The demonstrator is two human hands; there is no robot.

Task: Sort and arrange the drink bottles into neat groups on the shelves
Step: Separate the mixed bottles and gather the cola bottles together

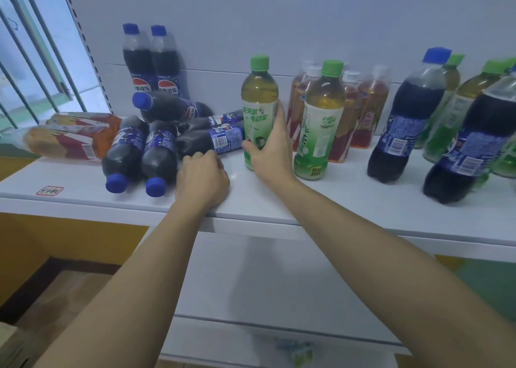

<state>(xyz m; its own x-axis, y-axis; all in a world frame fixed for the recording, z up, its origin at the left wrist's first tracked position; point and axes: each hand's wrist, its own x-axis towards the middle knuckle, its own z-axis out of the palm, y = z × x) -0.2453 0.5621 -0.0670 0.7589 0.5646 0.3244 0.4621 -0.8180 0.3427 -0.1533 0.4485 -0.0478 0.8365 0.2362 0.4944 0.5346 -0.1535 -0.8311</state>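
We see the right hand (pixel 269 144) gripping an upright green tea bottle (pixel 258 111) on the white shelf (pixel 321 200). The left hand (pixel 202 179), fingers curled and holding nothing, rests beside the toppled cola bottles (pixel 156 144).

On the shelf (pixel 279 200) we see the lying cola bottles (pixel 156 144) left of the upright tea bottle (pixel 258 111), two standing colas (pixel 152 60) behind them.

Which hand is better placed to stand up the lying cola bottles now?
The left hand. It rests curled on the shelf right beside the lying cola bottles and seems to hold nothing. The right hand is busy gripping the green tea bottle.
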